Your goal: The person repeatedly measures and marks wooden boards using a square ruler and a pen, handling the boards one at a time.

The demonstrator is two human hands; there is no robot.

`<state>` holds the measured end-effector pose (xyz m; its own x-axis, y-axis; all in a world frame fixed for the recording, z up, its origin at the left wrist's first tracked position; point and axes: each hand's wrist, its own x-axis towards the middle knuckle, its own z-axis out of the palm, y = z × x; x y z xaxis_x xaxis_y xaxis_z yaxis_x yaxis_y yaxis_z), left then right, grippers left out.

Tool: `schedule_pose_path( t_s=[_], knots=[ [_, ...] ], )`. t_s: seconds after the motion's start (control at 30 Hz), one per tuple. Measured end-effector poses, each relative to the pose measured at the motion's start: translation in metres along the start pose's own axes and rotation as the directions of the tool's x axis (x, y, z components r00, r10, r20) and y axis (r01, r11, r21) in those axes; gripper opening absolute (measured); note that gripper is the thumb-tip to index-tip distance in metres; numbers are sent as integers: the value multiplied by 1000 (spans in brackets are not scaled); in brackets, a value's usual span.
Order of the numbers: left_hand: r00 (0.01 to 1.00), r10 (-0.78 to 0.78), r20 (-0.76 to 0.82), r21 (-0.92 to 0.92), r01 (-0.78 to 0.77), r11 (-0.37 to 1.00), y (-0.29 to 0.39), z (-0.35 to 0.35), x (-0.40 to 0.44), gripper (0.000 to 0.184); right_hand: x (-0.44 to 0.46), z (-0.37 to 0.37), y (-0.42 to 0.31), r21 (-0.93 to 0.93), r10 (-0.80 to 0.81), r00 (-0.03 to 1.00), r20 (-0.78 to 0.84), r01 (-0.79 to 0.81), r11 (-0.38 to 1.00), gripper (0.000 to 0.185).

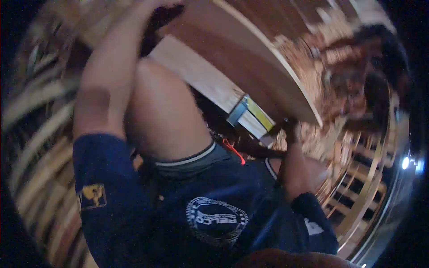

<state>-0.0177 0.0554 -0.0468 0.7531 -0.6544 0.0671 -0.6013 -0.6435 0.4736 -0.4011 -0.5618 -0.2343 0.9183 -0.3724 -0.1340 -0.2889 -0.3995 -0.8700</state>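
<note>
A brown wooden panel [228,53] with a pale curved edge lies slanted across my lap. My left hand [168,3] is at its upper end, partly cut off by the frame, with its fingers hidden. At the lower end, my right hand [289,127] appears closed around the panel's tip, though shadow and blur obscure the fingers. Beneath the panel runs a pale board [192,67] beside my bare thigh. Near that board's lower end are a blue-grey band [239,110] and a yellow strip [260,114], too blurred to name.
Wood shavings [308,67] lie thick beyond the panel. Curved wooden strips [40,111] are stacked on the left. On the right stands a slatted wooden frame [362,174], with a bright light [405,163] past it. An orange cord [234,151] hangs at my waist.
</note>
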Motion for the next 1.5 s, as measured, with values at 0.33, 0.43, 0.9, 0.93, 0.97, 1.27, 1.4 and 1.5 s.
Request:
schedule_pose_path(
  t_s=[0.33, 0.43, 0.9, 0.93, 0.97, 1.27, 1.4, 1.5],
  knots=[
    [984, -176, -22, 195, 177, 965, 78, 1, 15, 51, -23, -22, 11, -605, 231, 936, -266, -349, 715, 41],
    [976, -177, 129, 97, 165, 982, 112, 11, 27, 52, -35, -42, -53, -378, 325, 825, -463, -515, 769, 46],
    [837, -66, 543, 233, -74, 970, 264, 76, 100, 39, -44, -18, -55, 54, 253, 953, -170, -247, 967, 27],
    [825, -70, 561, 221, -67, 973, 271, 79, 102, 39, -44, -16, -51, 93, 252, 954, -161, -240, 966, 29],
    [812, -75, 579, 207, -57, 977, 277, 82, 103, 40, -43, -15, -49, 129, 252, 956, -150, -233, 964, 31],
    [762, -76, 643, 208, -78, 975, 279, 90, 114, 43, -37, -8, -30, 24, 99, 982, -161, -96, 995, 26],
    [761, -120, 638, 274, -78, 959, 280, 89, 114, 45, -39, -10, -33, 14, 113, 982, -153, -112, 994, 26],
    [775, -112, 622, 247, -59, 967, 279, 89, 111, 45, -36, -6, -27, 21, 92, 983, -162, -89, 996, 26]
  ],
)
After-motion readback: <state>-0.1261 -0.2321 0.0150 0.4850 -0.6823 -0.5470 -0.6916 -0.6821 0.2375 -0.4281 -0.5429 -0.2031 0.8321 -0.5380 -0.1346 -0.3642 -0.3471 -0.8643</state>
